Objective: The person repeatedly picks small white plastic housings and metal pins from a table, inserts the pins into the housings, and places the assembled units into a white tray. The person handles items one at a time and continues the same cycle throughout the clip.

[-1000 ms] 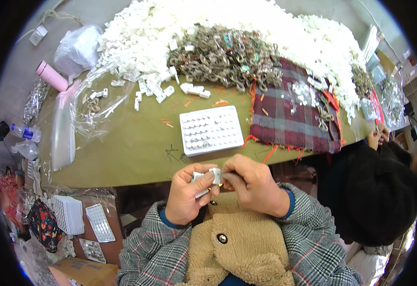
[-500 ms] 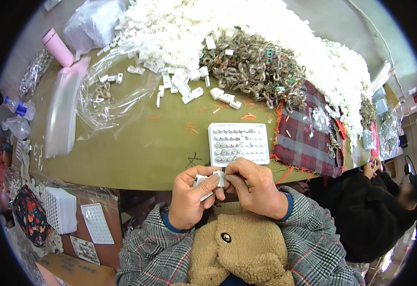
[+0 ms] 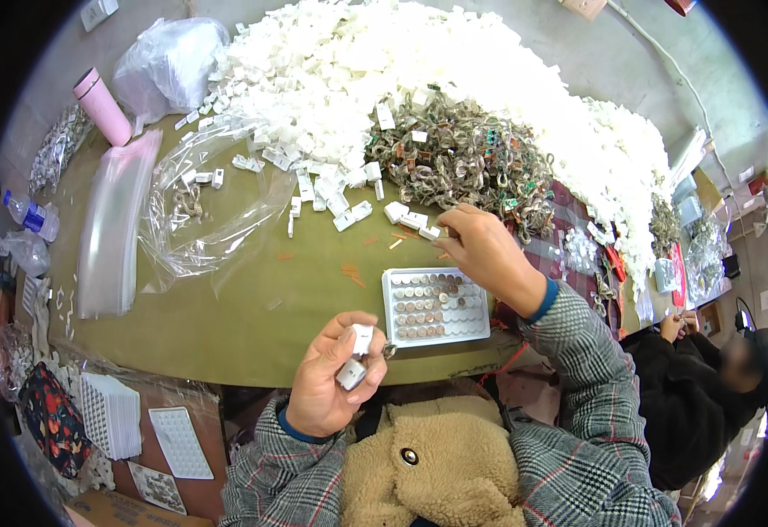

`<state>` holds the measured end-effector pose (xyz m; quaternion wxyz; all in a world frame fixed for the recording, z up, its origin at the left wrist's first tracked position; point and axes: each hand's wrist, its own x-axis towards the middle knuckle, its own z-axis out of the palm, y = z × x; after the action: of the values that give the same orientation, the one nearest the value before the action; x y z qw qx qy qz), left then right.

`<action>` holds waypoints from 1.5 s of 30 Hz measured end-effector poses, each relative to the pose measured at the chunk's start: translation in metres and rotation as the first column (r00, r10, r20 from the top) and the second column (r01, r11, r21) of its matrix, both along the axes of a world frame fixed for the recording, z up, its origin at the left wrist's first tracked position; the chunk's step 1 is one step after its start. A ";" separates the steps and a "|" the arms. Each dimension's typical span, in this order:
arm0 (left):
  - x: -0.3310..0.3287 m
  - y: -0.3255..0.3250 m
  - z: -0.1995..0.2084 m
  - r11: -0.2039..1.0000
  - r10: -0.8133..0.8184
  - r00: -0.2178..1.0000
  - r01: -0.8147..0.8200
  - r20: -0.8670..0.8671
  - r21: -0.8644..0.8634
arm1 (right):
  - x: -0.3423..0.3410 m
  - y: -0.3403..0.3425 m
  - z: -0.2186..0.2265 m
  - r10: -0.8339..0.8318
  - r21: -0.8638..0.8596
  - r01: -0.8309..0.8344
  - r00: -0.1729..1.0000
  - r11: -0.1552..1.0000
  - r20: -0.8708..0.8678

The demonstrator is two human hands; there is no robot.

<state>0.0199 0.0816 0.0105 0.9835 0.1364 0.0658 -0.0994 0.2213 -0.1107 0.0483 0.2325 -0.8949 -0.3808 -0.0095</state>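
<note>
Left hand (image 3: 331, 386) — grip closed on two small white plastic pieces (image 3: 355, 356) above the olive surface (image 3: 226, 325) edge; right hand (image 3: 485, 250) pinches another white plastic piece (image 3: 432, 233) beyond the white compartment tray (image 3: 435, 306).

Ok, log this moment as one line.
left hand: holds small white parts | right hand: reaching to white pieces by pile | tray: between hands, partly filled
</note>
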 end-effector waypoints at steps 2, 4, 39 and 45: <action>0.001 0.001 -0.006 1.000 -0.013 1.000 0.013 0.029 -0.017 | 0.012 0.006 -0.019 0.001 -0.063 0.001 1.000 0.998 0.021; 0.002 0.002 -0.009 0.999 -0.033 0.998 0.033 0.062 -0.004 | 0.018 0.010 -0.028 -0.020 -0.158 0.020 1.000 0.987 0.002; 0.025 0.015 0.014 0.972 0.114 0.969 -0.063 -0.218 0.227 | 0.058 0.064 0.020 -0.148 -0.066 0.164 0.970 0.984 0.194; 0.021 0.019 0.010 0.982 0.161 0.965 -0.137 -0.207 0.128 | 0.070 0.068 0.012 -0.126 0.146 0.096 0.970 0.985 0.209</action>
<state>0.0409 0.1006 0.0202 0.9658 0.1749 0.1882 -0.0355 0.2912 -0.0425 0.0604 0.2485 -0.8907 -0.3515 -0.1462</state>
